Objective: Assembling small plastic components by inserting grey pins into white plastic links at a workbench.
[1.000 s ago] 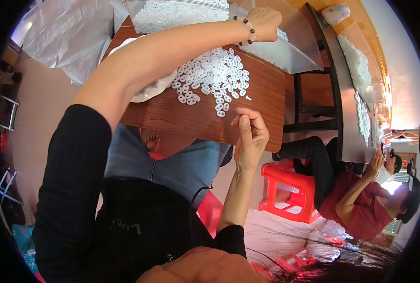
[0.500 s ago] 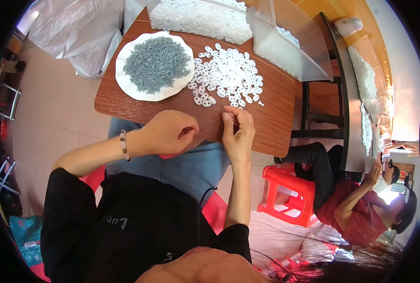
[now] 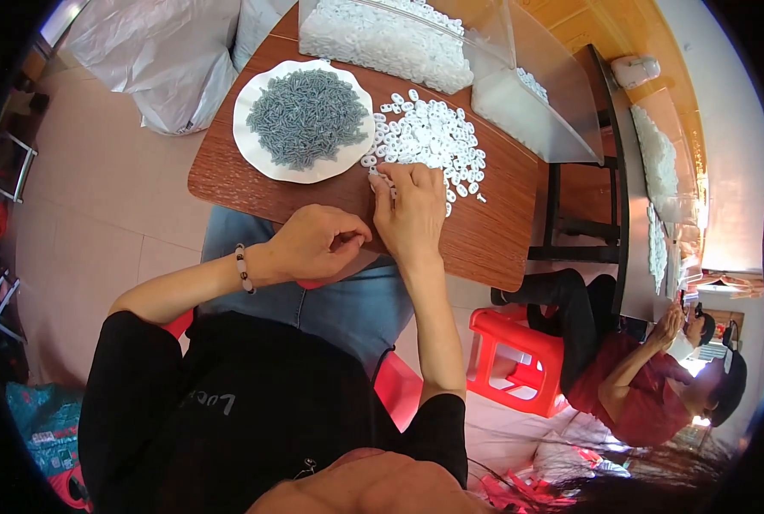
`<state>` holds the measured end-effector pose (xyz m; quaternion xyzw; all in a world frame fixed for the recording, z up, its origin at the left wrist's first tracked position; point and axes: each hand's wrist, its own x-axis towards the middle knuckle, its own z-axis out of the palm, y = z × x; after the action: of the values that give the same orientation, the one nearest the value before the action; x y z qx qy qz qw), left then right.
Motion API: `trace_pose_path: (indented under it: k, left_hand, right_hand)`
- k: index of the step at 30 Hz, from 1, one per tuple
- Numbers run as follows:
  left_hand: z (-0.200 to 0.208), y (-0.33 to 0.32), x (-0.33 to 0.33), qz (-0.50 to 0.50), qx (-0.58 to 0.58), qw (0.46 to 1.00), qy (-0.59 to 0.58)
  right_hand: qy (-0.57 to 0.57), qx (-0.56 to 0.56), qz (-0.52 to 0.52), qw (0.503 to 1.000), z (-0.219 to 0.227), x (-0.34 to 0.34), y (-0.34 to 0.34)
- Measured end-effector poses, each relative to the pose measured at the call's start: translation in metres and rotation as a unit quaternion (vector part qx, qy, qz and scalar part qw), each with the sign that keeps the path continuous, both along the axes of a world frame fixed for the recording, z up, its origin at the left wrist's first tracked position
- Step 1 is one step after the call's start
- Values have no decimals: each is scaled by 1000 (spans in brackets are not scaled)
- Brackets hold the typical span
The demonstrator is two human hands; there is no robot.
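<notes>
A loose pile of small white oval plastic pieces with two holes (image 3: 437, 137) lies on the brown wooden table (image 3: 485, 244). My right hand (image 3: 409, 210) reaches over the pile's near left side, its thumb and fingers bent around a white oval piece there, partly hidden by the fingers. To its left, at the table's near edge, my left hand (image 3: 322, 244) is curled with thumb and fingertips together. What it holds, if anything, is hidden. A scalloped white plate (image 3: 257, 158) heaped with short grey-blue screw-like pins (image 3: 305, 118) stands beyond my left hand.
Clear bins of white pieces (image 3: 386, 47) stand along the table's far side. One tiny white part (image 3: 481, 198) lies right of the pile. White plastic sacks (image 3: 163, 68) are at the far left. A red stool (image 3: 519, 360) and a seated person in dark red (image 3: 635, 385) are at right.
My right hand has moved left and forward from the table's near edge onto the white pieces. My left hand stays curled in about the same place. The whole view has shifted slightly.
</notes>
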<state>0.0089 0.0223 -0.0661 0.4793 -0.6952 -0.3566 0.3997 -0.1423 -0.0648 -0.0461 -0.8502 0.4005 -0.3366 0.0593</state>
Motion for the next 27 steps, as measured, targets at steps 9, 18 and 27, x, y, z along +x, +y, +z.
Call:
trace_pose_path:
  k: [9, 18, 27]
  left_hand:
    - [-3, 8, 7, 30, 17, 998, 58]
    - [5, 10, 6, 50, 95, 984, 142]
    - [12, 8, 3, 45, 187, 925, 328]
  right_hand:
    - [112, 3, -51, 992, -3, 12, -6]
    - [45, 2, -43, 998, 1, 10, -8]
    - [-99, 65, 47, 992, 22, -16, 44]
